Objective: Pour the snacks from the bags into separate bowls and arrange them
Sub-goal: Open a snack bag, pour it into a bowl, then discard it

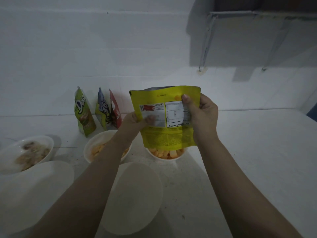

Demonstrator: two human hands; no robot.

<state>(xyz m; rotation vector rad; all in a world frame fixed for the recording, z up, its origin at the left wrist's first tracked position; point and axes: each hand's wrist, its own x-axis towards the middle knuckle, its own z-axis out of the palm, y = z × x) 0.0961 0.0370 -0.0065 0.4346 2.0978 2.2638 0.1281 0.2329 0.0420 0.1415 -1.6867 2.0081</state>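
Above the right bowl (164,156), yellow pouch (165,133), "NUTRITION FACTS" upside down, in both hands' pinching grip: left hand (133,121), right hand (201,112).

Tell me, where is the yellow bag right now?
In the head view, the yellow bag sits centre-right, held upside down by both hands over the rightmost filled bowl, right of three standing bags.

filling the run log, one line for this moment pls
step: pouring | both hands grip yellow bag upside down over bowl | orange snacks inside
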